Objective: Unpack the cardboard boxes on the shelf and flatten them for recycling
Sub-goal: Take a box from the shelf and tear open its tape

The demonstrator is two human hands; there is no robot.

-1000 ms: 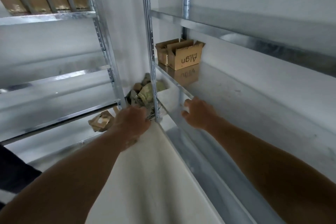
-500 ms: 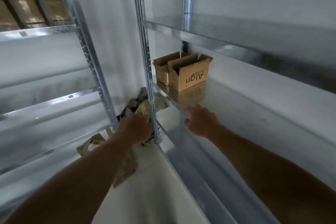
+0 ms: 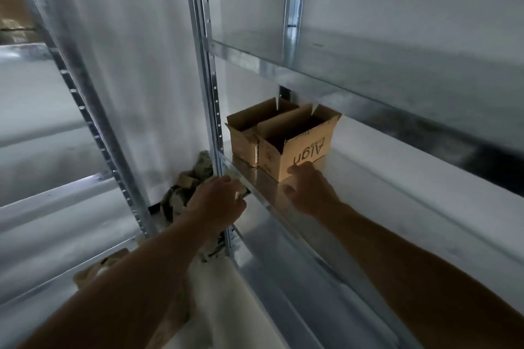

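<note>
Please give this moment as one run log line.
right hand: fingertips on front box, no grip yet | left hand: by shelf post, grip unclear | rear box: beside it, flaps open

A grey galvanised metal shelf rack (image 3: 295,22) fills the right side. Its middle shelf board (image 3: 391,195) carries two open brown cardboard boxes at the far left end, touching side by side. The left box (image 3: 242,136) stands against the corner upright. The right box (image 3: 303,150) sits slightly nearer, with dark lettering upside down on its front. On the pale floor (image 3: 224,300), a heap of crumpled brownish paper (image 3: 184,193) lies in the far corner, just left of the rack's front upright. A second metal rack (image 3: 93,133) stands at the left, with blurred brown boxes (image 3: 11,8) on its upper shelf.
</note>
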